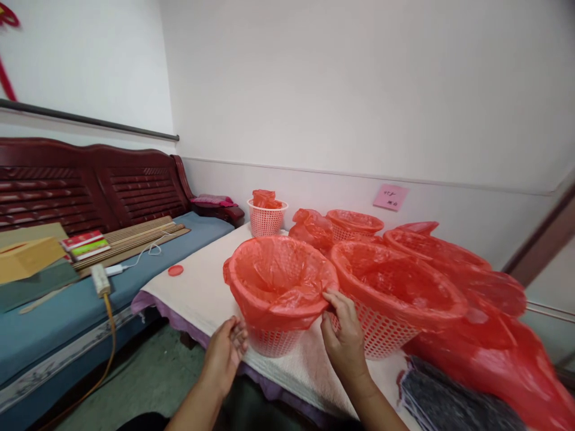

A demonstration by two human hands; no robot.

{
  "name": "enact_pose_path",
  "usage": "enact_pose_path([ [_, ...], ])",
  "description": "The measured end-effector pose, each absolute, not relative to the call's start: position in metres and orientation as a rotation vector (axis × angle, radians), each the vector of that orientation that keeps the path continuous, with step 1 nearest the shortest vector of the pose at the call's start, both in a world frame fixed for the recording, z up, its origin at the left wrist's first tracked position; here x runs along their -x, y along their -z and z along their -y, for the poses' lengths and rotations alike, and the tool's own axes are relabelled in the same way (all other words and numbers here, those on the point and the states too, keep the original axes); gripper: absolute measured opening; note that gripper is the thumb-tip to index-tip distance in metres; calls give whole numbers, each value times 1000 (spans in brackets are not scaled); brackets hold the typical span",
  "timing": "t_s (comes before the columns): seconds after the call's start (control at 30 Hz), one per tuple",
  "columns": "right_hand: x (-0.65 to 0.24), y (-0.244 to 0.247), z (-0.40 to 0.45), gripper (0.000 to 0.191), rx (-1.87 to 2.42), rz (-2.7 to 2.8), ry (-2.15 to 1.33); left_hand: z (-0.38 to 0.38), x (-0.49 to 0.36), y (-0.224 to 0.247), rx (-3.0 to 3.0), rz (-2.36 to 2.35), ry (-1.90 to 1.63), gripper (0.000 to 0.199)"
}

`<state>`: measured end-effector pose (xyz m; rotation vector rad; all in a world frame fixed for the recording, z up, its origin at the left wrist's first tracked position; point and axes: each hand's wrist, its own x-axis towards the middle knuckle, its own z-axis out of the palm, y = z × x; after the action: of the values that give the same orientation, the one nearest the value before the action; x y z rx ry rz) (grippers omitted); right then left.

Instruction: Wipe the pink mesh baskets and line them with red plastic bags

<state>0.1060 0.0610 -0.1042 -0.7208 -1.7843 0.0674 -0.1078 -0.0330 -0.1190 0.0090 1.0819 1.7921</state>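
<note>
A white perforated basket (pixel 274 342) stands near the front edge of the bed-like table, lined with a red plastic bag (pixel 278 269) folded over its rim. My right hand (pixel 345 335) is at the right side of that rim, thumb and fingers closing on the bag's edge. My left hand (pixel 226 348) is beside the lower left of the basket, fingers loosely curled and apart, holding nothing. Just to the right stands another lined basket (pixel 386 329), its red bag (pixel 399 281) also draped over the rim.
More red-lined baskets (pixel 354 222) stand behind and at right. A white basket (pixel 266 220) is at the back. Red plastic (pixel 503 359) and a dark cloth (pixel 453 398) lie at right. A red disc (pixel 175 270) lies at left, near a wooden sofa (pixel 148 185).
</note>
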Motion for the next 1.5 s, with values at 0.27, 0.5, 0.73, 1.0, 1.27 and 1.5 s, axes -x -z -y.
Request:
enact_pose_path([
  [0.27, -110, 109, -43, 33, 737, 1760, -135, 33, 143, 69, -508, -1231, -1830, 35],
  [0.5, -149, 104, -29, 26, 804, 1790, -413, 47, 115, 68, -741, -1180, -1702, 37],
  [0.73, -158, 100, -27, 42, 947, 1062, -1300, 65, 111, 79, -661, -1119, -1788, 31],
  [1.0, -118, 85, -27, 28, 653, 775, -1871, 81, 118, 88, -582, -1071, -1801, 30],
  [1.27, -108, 90, -28, 20, 606, 839, -1899, 92, 116, 103, -519, -993, -1871, 23],
  [1.5, -122, 112, -40, 27, 967, 1191, -1623, 117, 98, 109, -463, -1020, -1795, 30],
])
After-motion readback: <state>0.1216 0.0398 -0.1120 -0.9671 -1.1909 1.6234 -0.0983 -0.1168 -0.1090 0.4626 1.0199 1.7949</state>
